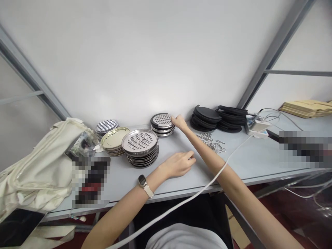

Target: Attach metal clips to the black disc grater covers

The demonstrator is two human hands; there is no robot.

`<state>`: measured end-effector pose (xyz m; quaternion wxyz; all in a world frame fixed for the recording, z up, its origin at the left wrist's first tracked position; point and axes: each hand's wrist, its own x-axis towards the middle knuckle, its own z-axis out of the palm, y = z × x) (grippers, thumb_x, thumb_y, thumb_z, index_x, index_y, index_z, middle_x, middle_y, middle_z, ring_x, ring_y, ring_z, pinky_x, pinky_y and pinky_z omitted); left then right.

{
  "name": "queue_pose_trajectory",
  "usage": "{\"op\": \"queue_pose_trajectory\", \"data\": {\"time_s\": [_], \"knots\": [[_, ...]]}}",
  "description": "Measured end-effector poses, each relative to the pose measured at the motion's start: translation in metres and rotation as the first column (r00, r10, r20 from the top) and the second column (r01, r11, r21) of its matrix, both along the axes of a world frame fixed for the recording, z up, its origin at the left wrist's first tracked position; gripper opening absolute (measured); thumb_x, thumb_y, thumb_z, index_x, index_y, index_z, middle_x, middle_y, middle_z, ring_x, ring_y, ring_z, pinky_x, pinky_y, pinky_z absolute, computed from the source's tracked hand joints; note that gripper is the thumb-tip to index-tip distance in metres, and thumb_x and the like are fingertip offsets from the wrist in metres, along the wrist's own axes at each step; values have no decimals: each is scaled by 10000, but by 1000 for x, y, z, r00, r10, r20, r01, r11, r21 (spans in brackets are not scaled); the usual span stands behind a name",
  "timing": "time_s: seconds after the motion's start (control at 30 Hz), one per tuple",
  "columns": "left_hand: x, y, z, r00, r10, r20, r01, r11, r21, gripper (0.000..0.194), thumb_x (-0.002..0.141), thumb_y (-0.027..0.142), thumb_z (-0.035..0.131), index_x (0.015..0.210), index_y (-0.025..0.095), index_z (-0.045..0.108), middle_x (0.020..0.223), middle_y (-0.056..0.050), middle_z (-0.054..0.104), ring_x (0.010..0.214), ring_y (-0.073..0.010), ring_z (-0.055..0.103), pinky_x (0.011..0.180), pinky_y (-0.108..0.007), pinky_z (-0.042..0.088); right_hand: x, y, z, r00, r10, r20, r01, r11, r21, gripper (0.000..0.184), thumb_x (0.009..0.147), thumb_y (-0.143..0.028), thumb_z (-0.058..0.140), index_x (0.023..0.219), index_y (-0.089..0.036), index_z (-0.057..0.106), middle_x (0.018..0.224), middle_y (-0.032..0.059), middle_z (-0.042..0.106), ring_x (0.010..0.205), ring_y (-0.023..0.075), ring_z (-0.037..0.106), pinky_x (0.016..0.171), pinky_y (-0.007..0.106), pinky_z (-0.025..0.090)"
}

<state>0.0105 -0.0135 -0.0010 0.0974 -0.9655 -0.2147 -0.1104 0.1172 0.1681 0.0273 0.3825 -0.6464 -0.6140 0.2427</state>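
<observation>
My right hand [178,121] reaches to the back of the table, its fingers closed at the right edge of a perforated round metal plate [163,120]. That plate tops a short stack and has a dark strip along part of its rim. My left hand [181,163], with a watch on the wrist, rests low over the table nearer the front. Its fingers are curled, and whatever they may hold is hidden. Left of it stands a taller stack of perforated round metal plates [140,141]. Small metal clips [211,141] lie loose to the right of my hands.
Gold-coloured round plates [114,138] and striped silver discs [106,125] stand further left, beside a cream bag [46,162]. Black round pieces [206,116] are piled at the back right. A white cable [197,192] crosses in front of my right forearm. Brown flat pieces [306,109] lie far right.
</observation>
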Motion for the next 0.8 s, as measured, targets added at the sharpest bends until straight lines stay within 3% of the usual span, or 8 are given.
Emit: {"op": "queue_pose_trajectory", "data": {"time_s": [0.1,0.2,0.27,0.4,0.53,0.7,0.8], "knots": [[0,-1,2,1000,8,-5,-8,1000,-14,138,931,189,393,909,168,528,1036,-69,541,740,-154,573,635,-303,448,-3,-3,-2,994,-89,63,90,996,-17,316,891,-370,465,1021,-86,512,1025,235,653,962,303,608,831,373,445],[2,-3,3,1000,18,7,-17,999,-46,142,940,207,387,941,163,522,1007,-75,548,754,-158,584,646,-302,457,-2,-8,-3,987,-129,99,129,992,4,334,917,-358,399,1060,-71,491,1028,249,645,936,298,607,800,361,439],[2,-3,3,1000,17,24,-16,998,-54,160,950,235,382,987,155,516,976,-72,555,755,-163,590,646,-305,463,2,-12,-2,982,-146,120,142,989,38,286,920,-319,369,1007,-87,510,941,214,656,861,273,602,749,334,427],[1,-1,8,998,-3,62,2,1000,15,186,955,237,373,1025,145,519,945,-65,577,752,-169,599,652,-307,462,18,-22,-1,979,-105,174,82,987,134,227,880,-252,398,697,-168,503,669,62,584,644,169,507,616,265,352],[-11,-7,29,979,29,203,-49,994,99,198,948,201,369,1037,145,536,895,-58,607,736,-163,602,622,-288,454,39,-32,-5,970,-51,237,2,979,202,315,901,-259,374,601,-184,440,586,15,499,577,129,410,568,256,290],[-55,-27,73,837,100,539,-195,973,122,176,895,160,469,1039,170,571,921,-42,665,799,-145,624,690,-253,482,58,-44,-24,944,19,330,-77,983,166,268,899,-224,417,637,-187,459,627,36,555,590,147,451,582,256,299],[-96,-29,96,643,274,715,-452,890,66,162,879,175,509,996,197,620,898,-25,678,780,-139,621,743,-256,483,62,-52,-33,920,50,389,-107,986,127,293,938,-225,371,679,-178,500,674,74,609,612,166,496,594,262,304]]}}
